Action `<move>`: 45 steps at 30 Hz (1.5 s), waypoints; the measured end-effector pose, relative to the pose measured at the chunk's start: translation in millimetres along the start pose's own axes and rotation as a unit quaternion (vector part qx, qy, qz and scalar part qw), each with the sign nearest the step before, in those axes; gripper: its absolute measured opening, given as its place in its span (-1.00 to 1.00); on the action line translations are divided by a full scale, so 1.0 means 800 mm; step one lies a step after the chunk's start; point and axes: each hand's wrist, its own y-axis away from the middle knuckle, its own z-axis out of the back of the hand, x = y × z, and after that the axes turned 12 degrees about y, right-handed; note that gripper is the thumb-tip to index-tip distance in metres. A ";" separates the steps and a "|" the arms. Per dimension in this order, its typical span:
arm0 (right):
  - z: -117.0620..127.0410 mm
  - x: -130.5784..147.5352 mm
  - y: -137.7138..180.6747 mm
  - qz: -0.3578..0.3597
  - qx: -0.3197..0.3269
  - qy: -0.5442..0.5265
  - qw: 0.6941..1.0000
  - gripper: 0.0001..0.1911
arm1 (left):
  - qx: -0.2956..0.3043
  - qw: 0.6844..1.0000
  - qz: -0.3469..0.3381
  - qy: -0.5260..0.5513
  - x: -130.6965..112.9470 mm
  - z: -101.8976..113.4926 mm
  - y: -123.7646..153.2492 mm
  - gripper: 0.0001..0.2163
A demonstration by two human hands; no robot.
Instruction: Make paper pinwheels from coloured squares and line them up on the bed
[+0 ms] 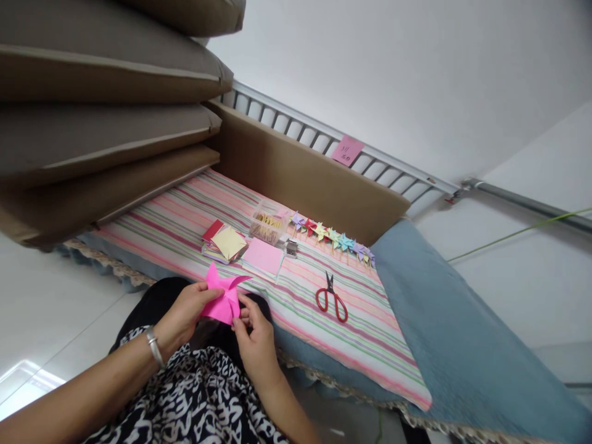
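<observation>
A bright pink folded paper pinwheel (222,295) is held over my lap between both hands. My left hand (185,314) grips its left side with fingers closed on the paper. My right hand (253,333) pinches its lower right edge. Just beyond, on the striped cloth (185,216), lie a stack of coloured paper squares (226,243) and a pink sheet (263,256).
Red-handled scissors (332,300) lie on the striped cloth to the right. A clear box of sticks (267,226) and a row of several finished pinwheels (333,236) sit before a cardboard panel (296,169). Brown cushions (102,117) stack at left; a blue blanket (453,345) covers the right.
</observation>
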 end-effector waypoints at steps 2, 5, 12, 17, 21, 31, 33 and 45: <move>0.002 -0.001 0.000 0.019 -0.001 0.013 1.000 -0.56 | 0.007 1.000 0.000 -0.001 0.002 0.002 -0.002 -0.77; 0.005 0.001 0.000 0.059 -0.003 0.052 0.997 -0.55 | 0.007 1.000 -0.002 -0.002 0.003 0.005 -0.004 -0.81; 0.012 0.008 0.001 0.109 -0.044 0.111 0.987 -0.62 | -0.003 1.000 -0.002 -0.008 0.004 0.005 -0.003 -0.84; 0.014 0.011 -0.001 0.072 -0.050 0.089 0.992 -0.80 | 0.008 1.000 -0.005 -0.024 0.009 0.006 -0.002 -0.84; 0.010 0.012 -0.004 -0.025 -0.033 0.033 0.999 -0.87 | 0.020 0.999 -0.005 -0.037 0.012 0.004 0.002 -0.84; 0.004 0.012 -0.008 -0.014 -0.092 0.075 0.993 -0.95 | 0.048 0.998 0.018 -0.028 0.026 -0.005 0.009 -0.87; 0.005 0.010 -0.007 -0.007 -0.098 0.083 0.992 -0.94 | 0.048 0.998 0.019 -0.023 0.028 -0.006 0.008 -0.87; 0.005 0.012 -0.010 0.005 -0.100 0.108 0.989 -0.91 | 0.050 0.998 0.020 -0.025 0.026 -0.006 0.012 -0.83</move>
